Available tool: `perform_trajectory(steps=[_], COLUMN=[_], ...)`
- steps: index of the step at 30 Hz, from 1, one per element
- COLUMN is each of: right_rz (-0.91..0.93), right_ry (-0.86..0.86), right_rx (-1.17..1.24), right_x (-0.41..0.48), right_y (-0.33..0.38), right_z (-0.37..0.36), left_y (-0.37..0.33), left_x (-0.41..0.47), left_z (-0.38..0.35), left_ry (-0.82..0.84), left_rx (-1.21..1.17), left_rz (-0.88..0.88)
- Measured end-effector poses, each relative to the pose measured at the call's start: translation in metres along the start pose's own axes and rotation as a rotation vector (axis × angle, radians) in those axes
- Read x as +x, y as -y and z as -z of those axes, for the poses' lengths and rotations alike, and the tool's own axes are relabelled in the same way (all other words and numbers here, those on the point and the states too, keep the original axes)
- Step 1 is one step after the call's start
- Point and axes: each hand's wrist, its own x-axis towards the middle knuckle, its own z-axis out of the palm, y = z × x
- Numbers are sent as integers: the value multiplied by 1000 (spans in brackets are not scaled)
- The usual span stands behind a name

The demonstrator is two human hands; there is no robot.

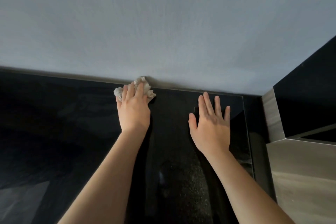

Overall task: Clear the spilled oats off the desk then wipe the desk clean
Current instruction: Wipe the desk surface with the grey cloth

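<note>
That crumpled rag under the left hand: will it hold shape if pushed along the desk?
Probably not: the rag looks soft and bunched, so it should flop and flatten. It likely weighs little, and may slide easily on the glossy desk.

A: What is covered by the fingers (139, 90) of the left hand (133, 112)?
B: Most of the cloth (143, 82); only crumpled edges are seen past them.
A: And oats?
B: Whether any lie near the fingers cannot be told on the dark desk (72, 114). Both forearms are cut off below.
</note>
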Motion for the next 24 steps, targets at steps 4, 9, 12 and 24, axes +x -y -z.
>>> perform_trajectory(steps=[4, 9, 12, 24], right_rz=[1, 18, -5, -21], right_ry=[-6, -5, 16, 72], right_rx=[3, 11, -12, -40], right_x=[-1, -2, 0, -1], right_y=[2, -1, -1, 1], right_z=[0, 1, 1, 1], left_y=[-40, -31, 34, 20], left_x=[-24, -57, -48, -97], left_z=[-11, -5, 21, 25], left_ry=[16, 87, 16, 83], left_rx=[42, -18, -31, -7], left_rz=[-177, -423, -234, -434])
